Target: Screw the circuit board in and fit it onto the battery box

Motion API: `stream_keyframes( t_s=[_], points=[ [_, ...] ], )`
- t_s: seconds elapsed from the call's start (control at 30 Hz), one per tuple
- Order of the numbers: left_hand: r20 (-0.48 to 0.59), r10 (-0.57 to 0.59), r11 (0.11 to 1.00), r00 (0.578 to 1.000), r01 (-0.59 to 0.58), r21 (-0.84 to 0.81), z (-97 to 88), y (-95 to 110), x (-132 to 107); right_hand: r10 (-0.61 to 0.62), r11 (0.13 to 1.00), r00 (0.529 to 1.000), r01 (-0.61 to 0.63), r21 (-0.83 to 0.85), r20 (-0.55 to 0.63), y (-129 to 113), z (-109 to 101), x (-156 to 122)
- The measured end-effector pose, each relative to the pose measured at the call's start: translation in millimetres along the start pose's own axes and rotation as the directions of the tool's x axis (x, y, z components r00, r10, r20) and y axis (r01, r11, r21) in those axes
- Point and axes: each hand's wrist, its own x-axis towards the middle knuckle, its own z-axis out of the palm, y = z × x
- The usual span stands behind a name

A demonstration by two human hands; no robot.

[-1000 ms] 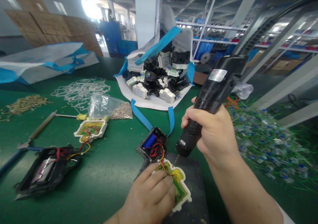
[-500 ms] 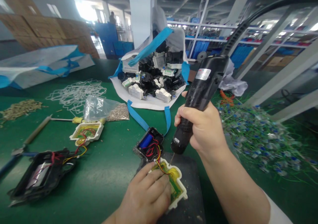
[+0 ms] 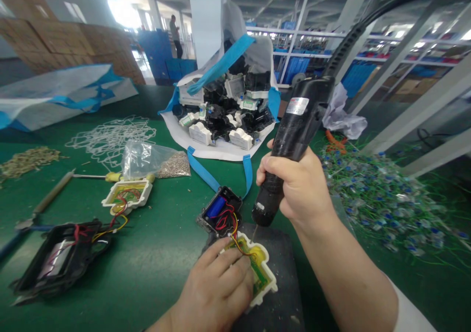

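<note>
Holds the white casing (image 3: 268, 285) down on the dark pad (image 3: 285, 263), open side up, with the left hand (image 3: 221, 285) curled over it. Differs little from a second ago: keeps the electric screwdriver (image 3: 283, 140) at the casing's far edge, wrapped in a closed right hand (image 3: 300, 184), suggesting work carrying on at the same spot. Cannot confirm contact between tool and rim. Slants the casing's visible long rim from far left to near right, with the rest hidden by fingers; aims the driver down at that rim, with long axis leaning rightward and away. Links by wires (image 3: 235, 224) to the black battery case (image 3: 231, 197) just beyond the casing; includes an opened black case (image 3: 88, 253) well left of it on the worktop (image 3: 147, 253), a white bag (image 3: 217, 151) well beyond, and a green-wired heap (image 3: 390, 209) to its right
</note>
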Motion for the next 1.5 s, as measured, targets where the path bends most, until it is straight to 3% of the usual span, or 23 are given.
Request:
stream_keyframes(
  t_s=[0.5,0.8,1.37,1.5],
  points=[
    [-0.012,0.014,0.999,1.0,-0.015,-0.043,0.4,-4.2,-5.5,0.035,0.999,0.999,-0.034,0.03,-0.036,4.3,-4.3,4.2],
    [-0.022,-0.007,0.997,1.0,0.005,-0.081,-0.5,-6.1,-6.0,0.034,0.998,0.999,-0.035,0.043,0.023,0.2,0.8,1.6],
    [0.004,0.001,0.994,1.0,0.0,-0.105,2.3,-8.5,-7.7,0.039,0.996,0.999,-0.04,0.077,0.015,6.1,-3.0,6.7],
    [0.002,-0.049,0.984,0.999,0.049,-0.174,3.6,-12.6,-9.2,0.087,0.994,0.996,-0.086,0.073,-0.001,16.3,0.7,2.4]
  ],
)
